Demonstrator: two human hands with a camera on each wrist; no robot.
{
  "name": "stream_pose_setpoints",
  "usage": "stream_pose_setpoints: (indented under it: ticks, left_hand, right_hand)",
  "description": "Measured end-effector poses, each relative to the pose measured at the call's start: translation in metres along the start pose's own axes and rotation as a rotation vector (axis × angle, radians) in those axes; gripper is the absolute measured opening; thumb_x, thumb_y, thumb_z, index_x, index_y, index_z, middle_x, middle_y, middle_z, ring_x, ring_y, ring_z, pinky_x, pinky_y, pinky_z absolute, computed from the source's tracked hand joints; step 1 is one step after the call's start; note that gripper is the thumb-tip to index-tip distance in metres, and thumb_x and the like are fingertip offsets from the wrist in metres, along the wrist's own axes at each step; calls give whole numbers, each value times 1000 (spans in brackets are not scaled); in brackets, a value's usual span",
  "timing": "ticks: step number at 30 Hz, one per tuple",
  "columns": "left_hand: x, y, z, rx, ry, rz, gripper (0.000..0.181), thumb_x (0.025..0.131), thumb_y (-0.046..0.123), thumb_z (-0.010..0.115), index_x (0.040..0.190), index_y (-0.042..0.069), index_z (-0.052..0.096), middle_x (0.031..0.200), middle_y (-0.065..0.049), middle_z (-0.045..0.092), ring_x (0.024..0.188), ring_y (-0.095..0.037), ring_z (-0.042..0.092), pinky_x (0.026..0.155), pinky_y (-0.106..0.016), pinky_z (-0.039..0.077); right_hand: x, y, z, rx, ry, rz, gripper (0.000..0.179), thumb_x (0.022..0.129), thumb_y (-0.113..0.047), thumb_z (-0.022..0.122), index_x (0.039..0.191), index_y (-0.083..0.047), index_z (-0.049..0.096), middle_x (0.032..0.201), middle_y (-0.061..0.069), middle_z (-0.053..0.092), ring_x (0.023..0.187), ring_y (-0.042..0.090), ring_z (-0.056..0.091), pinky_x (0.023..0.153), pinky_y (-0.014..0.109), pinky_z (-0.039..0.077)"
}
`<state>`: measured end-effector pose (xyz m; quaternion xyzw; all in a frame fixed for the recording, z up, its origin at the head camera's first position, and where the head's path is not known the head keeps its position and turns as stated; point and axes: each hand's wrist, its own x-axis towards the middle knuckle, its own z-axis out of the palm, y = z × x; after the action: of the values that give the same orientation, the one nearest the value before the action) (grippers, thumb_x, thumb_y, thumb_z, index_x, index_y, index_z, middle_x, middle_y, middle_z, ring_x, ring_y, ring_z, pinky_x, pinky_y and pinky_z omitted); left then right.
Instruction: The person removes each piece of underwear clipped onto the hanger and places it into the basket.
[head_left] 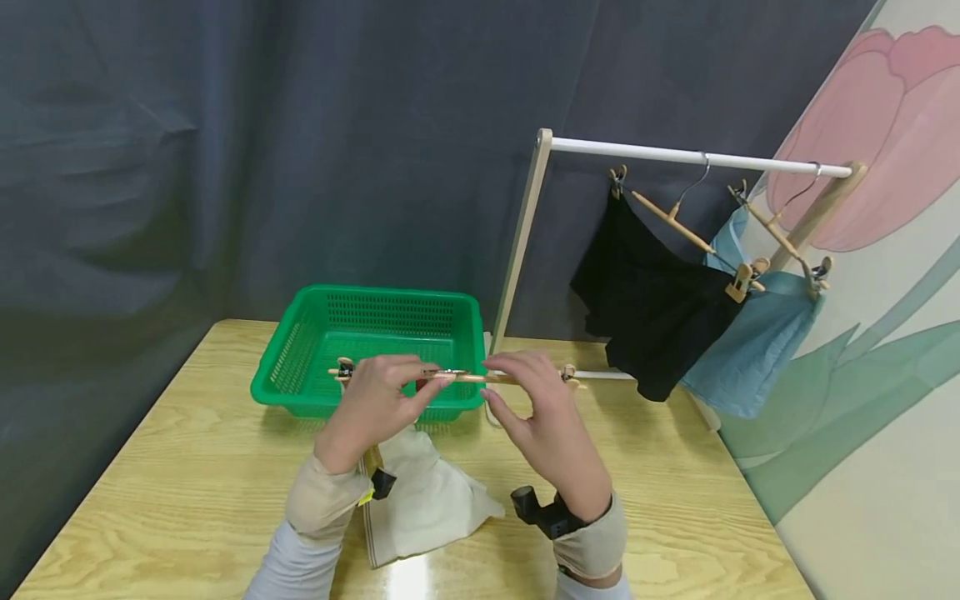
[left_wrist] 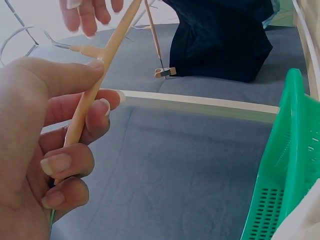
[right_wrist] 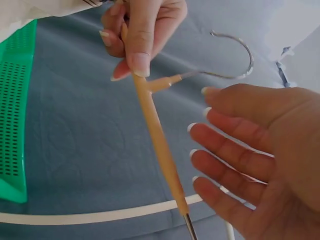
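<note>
My left hand (head_left: 378,404) grips a light wooden clip hanger (head_left: 472,379) near its middle, thumb on top and fingers curled beneath. The bar lies level over the front of the green basket in the head view, a clip (head_left: 345,369) at one end and another (head_left: 568,373) at the other. In the right wrist view its metal hook (right_wrist: 245,60) points toward my right hand (right_wrist: 245,150). That hand's fingers are spread beside the bar, with a gap between them and the wood. Below my hands, a cream cloth garment (head_left: 427,500) lies on the table.
A green perforated basket (head_left: 390,293) stands at the table's back left. On the right, a rack with a white rail (head_left: 630,151) carries black shorts (head_left: 652,292) and a light blue garment (head_left: 757,350), both on clip hangers. A dark curtain (head_left: 375,125) is behind.
</note>
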<state>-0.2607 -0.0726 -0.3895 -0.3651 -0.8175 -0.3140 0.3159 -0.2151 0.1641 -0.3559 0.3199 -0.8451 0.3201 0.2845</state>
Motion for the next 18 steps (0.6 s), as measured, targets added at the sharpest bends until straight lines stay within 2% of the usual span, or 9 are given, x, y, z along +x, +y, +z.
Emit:
stream_pose_setpoints:
  ticks: [4,11,15,18]
  left_hand:
    - [-1,-1,2,-1,-3,-10,10,90,20,78,90,11,82,66,7,65,49,2,41,47,-19,34]
    - [0,0,3,-32,-20,-10,11,91,20,77,90,11,82,65,8,62,48,3,37,46,-19,33]
    - [0,0,3,-32,-29,-14,13,91,21,77,93,10,82,66,7,64,48,3,39,46,-19,34]
    - [1,2,2,-27,-41,-16,14,92,22,76,94,10,83,68,7,67,49,2,41,46,-19,34]
  right_hand:
    - [0,0,6,-37,-67,46,39,89,-11,80,126,-8,68,123,5,68,114,23,59,94,42,54]
    - [2,3,12,-103,-114,82,39,88,-14,81,125,-9,70,120,6,70,110,22,63,91,39,56]
    - [4,7,15,-111,-130,88,33,88,-14,81,120,-11,74,115,4,71,108,21,63,89,37,56]
    - [4,8,16,-109,-135,92,25,88,-13,79,114,-12,78,108,1,73,101,19,62,82,33,56]
